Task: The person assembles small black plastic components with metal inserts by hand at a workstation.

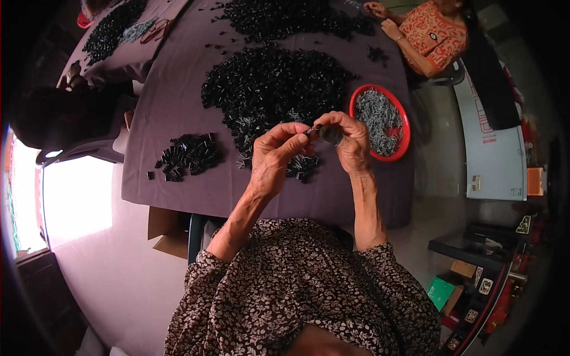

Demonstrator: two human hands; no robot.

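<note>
My left hand (274,153) and my right hand (351,147) meet above the near part of the table, fingertips pinched close together. Between the left fingertips is a small black plastic piece (307,133). The right thumb and forefinger close on a tiny dark part at the same spot, too small to name. A dark, roundish patch (331,136) shows at the right thumb; whether it is a cover or a held thing is unclear. Just beyond my hands spreads a big heap of black plastic pieces (273,83). Beside my right hand stands a red basin (405,127) holding grey metal pins (375,113).
A smaller pile of black pieces (189,157) lies left on the purple tablecloth (172,107). More black pieces (291,18) cover the far side. Another person in an orange patterned top (436,35) sits at the far right. A chair (83,139) stands at the left.
</note>
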